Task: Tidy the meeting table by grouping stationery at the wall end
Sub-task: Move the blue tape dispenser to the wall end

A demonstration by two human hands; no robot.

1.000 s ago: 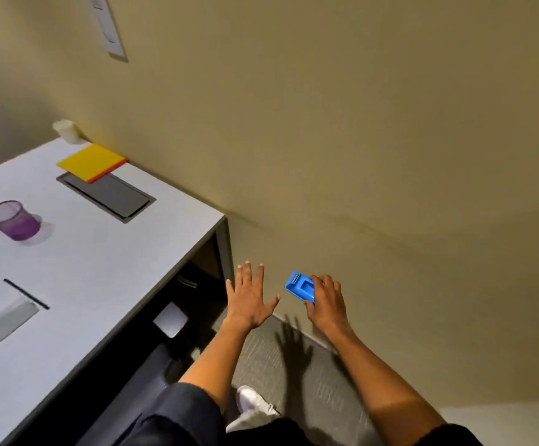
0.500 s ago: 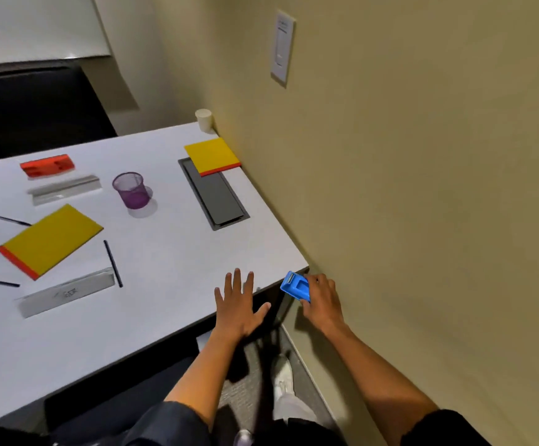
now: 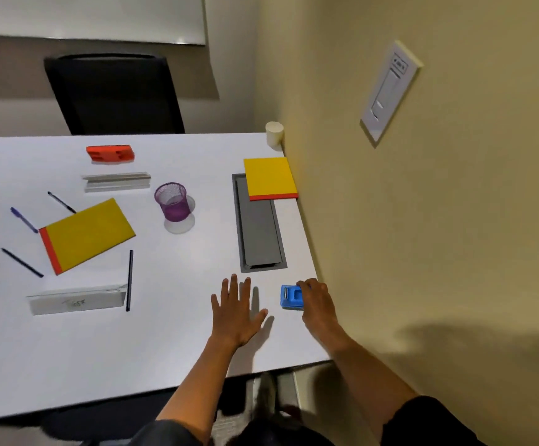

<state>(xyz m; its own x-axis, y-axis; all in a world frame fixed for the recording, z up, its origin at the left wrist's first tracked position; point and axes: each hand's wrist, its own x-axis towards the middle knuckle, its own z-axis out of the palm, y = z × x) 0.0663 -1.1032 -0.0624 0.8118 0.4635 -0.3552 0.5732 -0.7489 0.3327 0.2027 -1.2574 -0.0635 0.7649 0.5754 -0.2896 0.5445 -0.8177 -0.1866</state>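
The blue stapler (image 3: 291,296) is gripped by the right hand (image 3: 318,302) at the table's (image 3: 171,349) wall end, the left hand (image 3: 234,312) spread flat; setting-down and release are judged next.

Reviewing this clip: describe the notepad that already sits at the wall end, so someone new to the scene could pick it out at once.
Start at the beige wall along the white table. The yellow notepad lies against it, just nearer than the small white cup, overlapping the far end of the grey cable hatch. Unlike the other yellow pad, it lies square to the wall, red binding toward the camera.
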